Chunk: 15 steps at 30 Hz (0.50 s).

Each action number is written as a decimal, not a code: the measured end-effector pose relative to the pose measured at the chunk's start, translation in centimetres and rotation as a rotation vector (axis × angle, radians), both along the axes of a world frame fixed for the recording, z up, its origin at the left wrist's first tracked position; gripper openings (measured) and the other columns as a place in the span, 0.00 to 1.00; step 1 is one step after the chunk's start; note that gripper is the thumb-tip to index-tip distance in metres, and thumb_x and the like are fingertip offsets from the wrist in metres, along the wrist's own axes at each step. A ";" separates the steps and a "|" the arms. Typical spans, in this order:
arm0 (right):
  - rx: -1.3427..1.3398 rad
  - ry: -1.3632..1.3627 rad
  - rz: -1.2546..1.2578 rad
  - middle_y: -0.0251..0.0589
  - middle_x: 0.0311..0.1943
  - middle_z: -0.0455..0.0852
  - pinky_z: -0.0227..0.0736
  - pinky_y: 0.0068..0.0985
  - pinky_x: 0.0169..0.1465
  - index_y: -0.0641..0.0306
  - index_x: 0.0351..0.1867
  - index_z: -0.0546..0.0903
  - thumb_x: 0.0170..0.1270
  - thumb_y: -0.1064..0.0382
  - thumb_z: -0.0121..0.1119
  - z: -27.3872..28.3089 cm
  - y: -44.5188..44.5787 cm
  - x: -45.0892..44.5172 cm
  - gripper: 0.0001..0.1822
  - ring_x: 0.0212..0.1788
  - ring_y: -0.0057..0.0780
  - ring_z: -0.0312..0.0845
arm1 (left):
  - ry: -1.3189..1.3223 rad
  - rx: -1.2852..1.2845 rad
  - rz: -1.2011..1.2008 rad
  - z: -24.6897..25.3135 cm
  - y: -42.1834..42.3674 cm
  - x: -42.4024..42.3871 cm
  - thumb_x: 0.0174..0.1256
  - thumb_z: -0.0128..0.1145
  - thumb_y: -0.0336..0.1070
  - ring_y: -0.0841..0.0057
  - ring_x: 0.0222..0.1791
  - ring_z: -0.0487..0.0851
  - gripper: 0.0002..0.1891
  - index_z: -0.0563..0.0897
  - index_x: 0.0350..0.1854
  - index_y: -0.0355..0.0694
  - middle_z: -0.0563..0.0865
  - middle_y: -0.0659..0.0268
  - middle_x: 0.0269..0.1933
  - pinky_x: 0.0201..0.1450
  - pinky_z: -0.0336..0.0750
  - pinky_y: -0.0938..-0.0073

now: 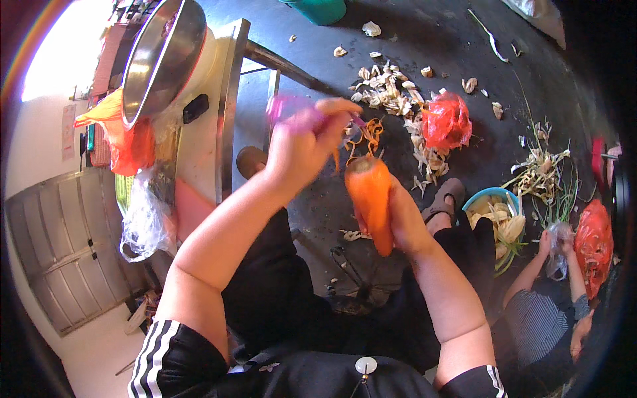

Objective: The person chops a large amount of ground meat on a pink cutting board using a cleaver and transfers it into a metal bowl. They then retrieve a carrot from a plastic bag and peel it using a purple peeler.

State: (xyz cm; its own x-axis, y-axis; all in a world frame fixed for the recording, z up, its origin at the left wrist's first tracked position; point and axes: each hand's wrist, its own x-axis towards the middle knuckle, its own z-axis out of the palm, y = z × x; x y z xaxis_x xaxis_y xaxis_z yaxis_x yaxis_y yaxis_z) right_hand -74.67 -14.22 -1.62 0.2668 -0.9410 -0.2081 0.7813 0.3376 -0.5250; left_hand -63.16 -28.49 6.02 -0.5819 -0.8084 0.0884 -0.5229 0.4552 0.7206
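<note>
My left hand [303, 132], blurred, is closed on a purple-handled peeler [293, 114] in the upper middle of the view. Thin orange peel strips [373, 134] show just beyond the carrot. A large orange carrot [371, 199] rests in my right hand [405, 214], its broad stem end pointing away from me and its tapered tip towards me. The tool's head lies a little above the carrot's broad end, apparently not touching it. The fingers of my right hand are partly hidden behind the carrot.
Pale husks [388, 89] and a red plastic bag [447, 121] lie on the dark floor. A blue-rimmed bucket [465, 204] of peelings stands right, near a co-worker's hands [546, 244] holding a clear bag. At left, a table [199, 149] bears a steel bowl [144, 64] and plastic bags.
</note>
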 end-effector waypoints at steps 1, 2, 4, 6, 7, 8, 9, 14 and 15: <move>-0.080 0.080 -0.079 0.40 0.40 0.78 0.72 0.24 0.43 0.61 0.56 0.66 0.56 0.35 0.53 0.1 0.0 0.1 0.36 0.38 0.28 0.76 | -0.111 0.222 0.113 -0.9 -1.7 0.5 0.67 0.50 0.36 0.86 0.23 0.74 0.09 0.83 0.42 0.43 0.81 0.69 0.26 0.26 0.71 0.80; -0.161 0.159 -0.158 0.39 0.44 0.76 0.70 0.25 0.48 0.61 0.57 0.66 0.55 0.40 0.59 0.3 0.2 0.2 0.35 0.43 0.28 0.75 | -0.197 0.186 0.114 -1.4 -2.1 1.4 0.68 0.50 0.36 0.86 0.23 0.74 0.09 0.82 0.43 0.43 0.80 0.69 0.25 0.26 0.70 0.79; -0.222 0.249 -0.189 0.38 0.54 0.71 0.60 0.27 0.60 0.61 0.59 0.66 0.43 0.54 0.73 0.0 0.4 0.0 0.40 0.56 0.29 0.68 | -0.304 0.129 0.095 -0.8 -2.4 1.7 0.67 0.50 0.36 0.85 0.23 0.74 0.09 0.82 0.44 0.44 0.79 0.67 0.25 0.27 0.71 0.79; -0.279 0.408 -0.219 0.39 0.52 0.72 0.61 0.27 0.59 0.61 0.57 0.67 0.41 0.55 0.74 -0.4 0.2 -0.2 0.40 0.54 0.29 0.68 | -0.350 0.081 0.061 -0.6 -2.5 2.0 0.66 0.52 0.35 0.84 0.23 0.75 0.09 0.82 0.46 0.46 0.80 0.66 0.25 0.27 0.71 0.79; -0.304 0.486 -0.233 0.39 0.52 0.73 0.62 0.27 0.58 0.61 0.57 0.68 0.40 0.55 0.75 -0.5 0.2 -0.2 0.40 0.54 0.29 0.69 | -0.305 0.017 0.036 -0.5 -2.4 2.2 0.66 0.51 0.33 0.83 0.23 0.76 0.10 0.82 0.46 0.44 0.80 0.65 0.26 0.28 0.72 0.79; -0.309 0.502 -0.223 0.39 0.51 0.73 0.62 0.27 0.58 0.61 0.56 0.68 0.40 0.55 0.75 -0.4 0.1 -0.2 0.40 0.54 0.29 0.69 | -0.261 -0.048 0.010 -0.5 -2.3 2.3 0.65 0.51 0.32 0.82 0.24 0.77 0.10 0.81 0.46 0.43 0.81 0.65 0.26 0.28 0.72 0.78; -0.312 0.523 -0.212 0.40 0.51 0.73 0.63 0.27 0.57 0.62 0.56 0.69 0.40 0.56 0.75 -0.3 0.0 -0.5 0.39 0.53 0.29 0.69 | -0.211 -0.110 -0.016 -0.4 -2.2 2.1 0.65 0.51 0.30 0.80 0.24 0.77 0.10 0.81 0.46 0.42 0.81 0.64 0.26 0.29 0.73 0.78; -0.324 0.626 -0.265 0.41 0.49 0.74 0.65 0.27 0.55 0.62 0.55 0.69 0.40 0.57 0.75 -0.3 -0.2 -0.5 0.39 0.51 0.32 0.71 | 0.140 -0.109 -0.264 2.8 0.7 1.5 0.63 0.53 0.33 0.72 0.27 0.81 0.09 0.81 0.44 0.39 0.84 0.63 0.30 0.31 0.75 0.75; -0.313 0.657 -0.275 0.41 0.49 0.75 0.66 0.27 0.54 0.61 0.55 0.69 0.40 0.57 0.75 -0.3 -0.2 -0.4 0.39 0.51 0.33 0.72 | 0.157 -0.034 -0.329 3.5 1.3 1.5 0.63 0.53 0.31 0.74 0.25 0.80 0.09 0.81 0.43 0.37 0.84 0.64 0.29 0.29 0.74 0.78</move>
